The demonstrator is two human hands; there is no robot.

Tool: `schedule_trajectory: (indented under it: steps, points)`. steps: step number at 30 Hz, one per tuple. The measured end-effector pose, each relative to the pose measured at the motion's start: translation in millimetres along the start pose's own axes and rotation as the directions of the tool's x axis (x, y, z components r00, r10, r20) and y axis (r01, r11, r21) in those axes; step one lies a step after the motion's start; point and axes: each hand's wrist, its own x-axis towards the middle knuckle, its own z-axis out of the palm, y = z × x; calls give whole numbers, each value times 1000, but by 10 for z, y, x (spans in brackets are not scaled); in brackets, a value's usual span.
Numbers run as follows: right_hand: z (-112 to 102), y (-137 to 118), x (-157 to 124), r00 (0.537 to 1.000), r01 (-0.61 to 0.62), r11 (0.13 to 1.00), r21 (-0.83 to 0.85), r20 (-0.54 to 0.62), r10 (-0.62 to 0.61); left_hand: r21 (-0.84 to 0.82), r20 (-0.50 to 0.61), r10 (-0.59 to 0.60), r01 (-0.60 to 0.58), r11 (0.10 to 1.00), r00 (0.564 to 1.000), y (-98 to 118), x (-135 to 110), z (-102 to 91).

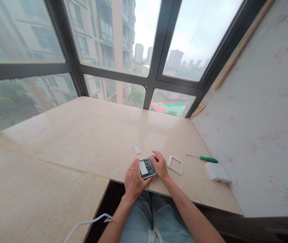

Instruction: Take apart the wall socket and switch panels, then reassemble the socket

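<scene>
A wall switch (147, 167) sits between my two hands close to the counter's front edge. Its left part bears a white rocker plate, while the right part shows bare dark inner works. My left hand (134, 179) grips it from the left, fingers along the far side and thumb along the near edge. My right hand (160, 164) is at the switch's right edge with bent fingers touching it; its fingertips are partly hidden. Beyond the hands lies a loose white rocker plate (137, 149). Right of my right hand is a white square frame (175, 165).
A green-handled screwdriver (208, 159) lies at the right, by the wall. In front of it stands a white box (217, 172). The pale counter (83, 135) reaches back to the windows. A white cable (88, 222) hangs near my left forearm.
</scene>
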Motion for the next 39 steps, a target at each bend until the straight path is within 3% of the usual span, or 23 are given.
schedule_trajectory:
  steps: [17, 39]
  points:
    - [-50, 28, -23, 996, -8, 998, 56, 90, 3, 15, 44, -46, 45, 999, 998, 0, -48, 5]
    - [-54, 17, -30, 996, -13, 998, 66, 94, 7, 50, 14, -36, 35, 998, 999, 48, -11, -14]
